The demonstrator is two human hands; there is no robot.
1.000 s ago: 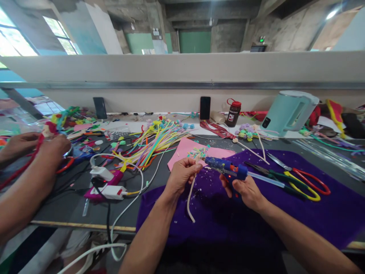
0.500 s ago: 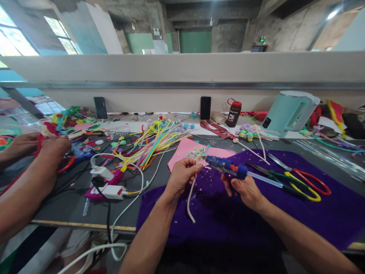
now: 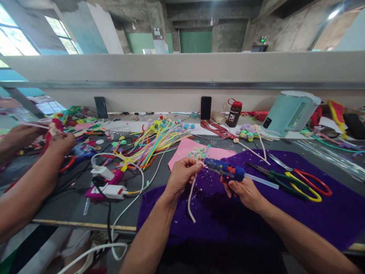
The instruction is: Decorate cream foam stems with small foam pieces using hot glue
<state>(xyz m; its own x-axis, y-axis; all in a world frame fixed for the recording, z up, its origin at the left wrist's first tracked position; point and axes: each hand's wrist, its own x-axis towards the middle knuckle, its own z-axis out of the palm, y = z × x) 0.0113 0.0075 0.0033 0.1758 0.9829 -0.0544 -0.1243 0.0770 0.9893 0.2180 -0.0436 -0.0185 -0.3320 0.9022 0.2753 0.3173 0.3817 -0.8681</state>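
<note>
My left hand (image 3: 182, 176) pinches the top of a cream pipe cleaner (image 3: 190, 198) that hangs down over the purple cloth (image 3: 285, 213). My right hand (image 3: 245, 192) grips a blue hot glue gun (image 3: 225, 169) with a clear glue stick out its back. The gun's nozzle points left and sits right beside the fingertips of my left hand, at the top of the pipe cleaner. A red light glows on the gun.
Scissors with red and yellow handles (image 3: 302, 180) lie on the cloth to the right. Pink felt (image 3: 185, 150), a pile of coloured pipe cleaners (image 3: 156, 139), a power strip with cables (image 3: 110, 188), a mint kettle (image 3: 289, 112) and a jar (image 3: 234, 113) lie beyond. Another person's hands (image 3: 57, 142) work at the left.
The glue gun nozzle has edged a little left, closer to my left fingertips. The other person's hands at the left have lifted slightly with their red piece.
</note>
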